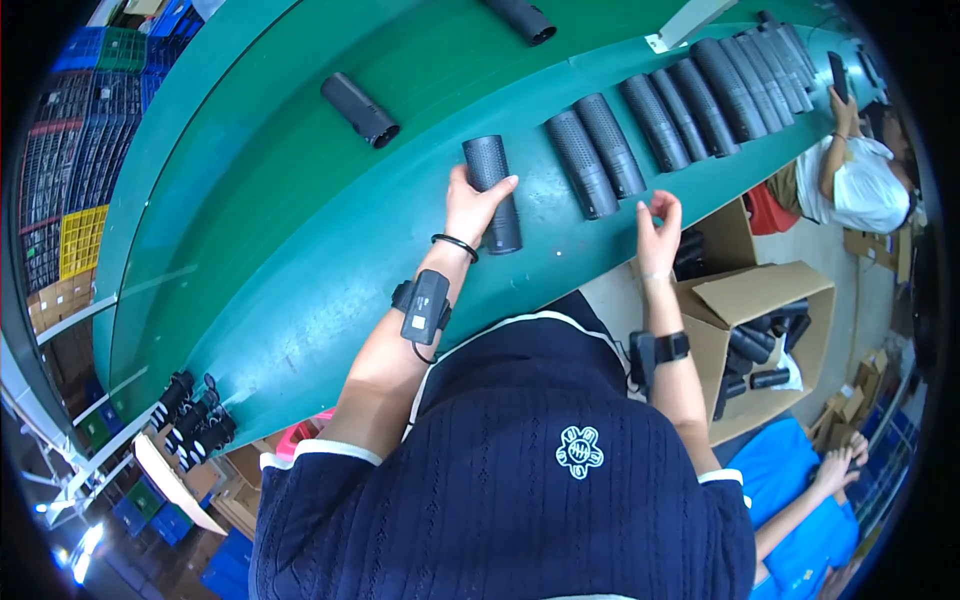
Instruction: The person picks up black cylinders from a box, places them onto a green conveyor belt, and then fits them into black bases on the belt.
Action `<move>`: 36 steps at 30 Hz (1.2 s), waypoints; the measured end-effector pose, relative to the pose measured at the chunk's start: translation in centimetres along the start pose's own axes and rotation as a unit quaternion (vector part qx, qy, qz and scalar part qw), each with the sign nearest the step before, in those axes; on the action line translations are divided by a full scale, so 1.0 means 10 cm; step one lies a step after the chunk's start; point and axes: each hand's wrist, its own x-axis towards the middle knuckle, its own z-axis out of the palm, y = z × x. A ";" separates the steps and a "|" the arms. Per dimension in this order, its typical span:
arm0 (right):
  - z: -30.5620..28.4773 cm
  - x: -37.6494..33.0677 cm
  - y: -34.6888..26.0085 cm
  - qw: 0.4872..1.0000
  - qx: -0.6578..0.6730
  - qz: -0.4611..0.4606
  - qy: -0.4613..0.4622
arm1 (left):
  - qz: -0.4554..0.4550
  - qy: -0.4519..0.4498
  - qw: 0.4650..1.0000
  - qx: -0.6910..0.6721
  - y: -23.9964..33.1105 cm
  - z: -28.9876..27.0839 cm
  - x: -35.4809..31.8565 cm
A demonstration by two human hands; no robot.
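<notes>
My left hand (476,211) is wrapped round a black cylindrical housing (487,163) with a perforated upper half, lying on the green worktable (330,290). Empty, with its fingers curled loosely and apart, my right hand (659,234) hovers near the table's front edge. Just beyond it, two similar cylinders, a left one (583,165) and a right one (611,147), lie side by side. Farther right runs a row of several more black cylinders (700,105), packed closely together. Each of my forearms carries a strapped-on black device.
Another black cylinder (360,109) lies on the green conveyor belt (230,190). At my right, an open cardboard box (770,285) holds several black cylinders. Co-workers sit farther right, one in a blue shirt (790,480). Small black parts (190,425) stand at the table's left end.
</notes>
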 end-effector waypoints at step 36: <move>-0.09 -0.84 -0.61 0.897 0.369 0.124 -0.211 | -0.117 -0.326 0.859 -0.377 0.14 0.51 -0.54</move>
